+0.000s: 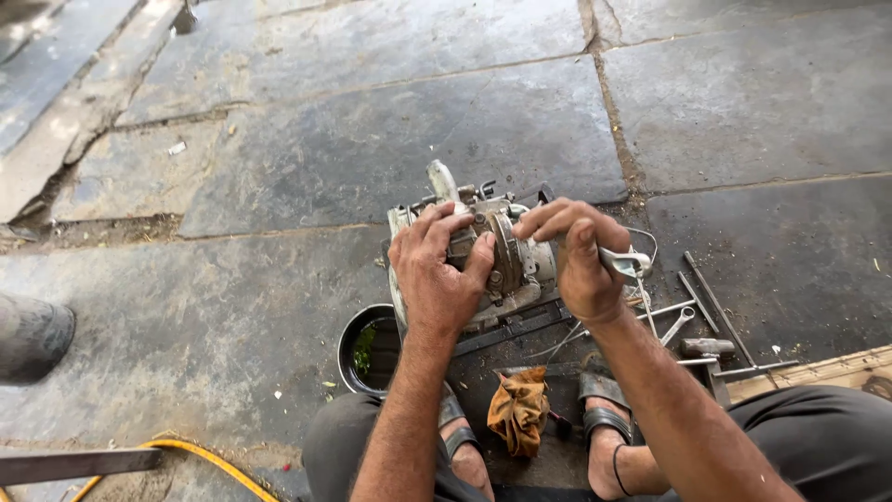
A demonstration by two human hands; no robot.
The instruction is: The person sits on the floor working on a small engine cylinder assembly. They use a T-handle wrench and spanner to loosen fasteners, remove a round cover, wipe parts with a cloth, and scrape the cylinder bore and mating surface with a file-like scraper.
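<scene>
Floor is big grey stone slabs (372,139), dusty, wide joints packed with dirt, one joint running left-right just behind the work. Outdoor or open-shed look, hard daylight, no walls in frame. Raised stone edge at top left.

Person squats, sandalled feet at the bottom, knees either side. Between the feet and just ahead: a metal engine-type assembly (506,265), pale cast housing with round flanged section, sitting on the slab on a couple of dark flat bars (511,327).

Left hand (437,270) is clamped over the left side of the housing, fingers curled over the top, thumb pressed on the round face. Right hand (581,256) is closed round the handle of a silver tool (624,263), looks like pliers or a spanner, can't tell which; index finger reaches onto the top of the assembly.

Around it:
- round black bowl (358,358) just left of the assembly, touching or near its base, dark liquid and green bits inside
- orange-brown rag (520,409) between the feet
- loose spanner (678,325), thin rods (714,297) and a hammer-like tool (708,348) scattered right, near the right forearm
- wooden plank edge (827,370) far right
- yellow hose (209,460) and a flat metal bar (74,463) bottom left
- dark cylinder end (32,336) at left edge, well apart

Hands cover most of the assembly's near face
</scene>
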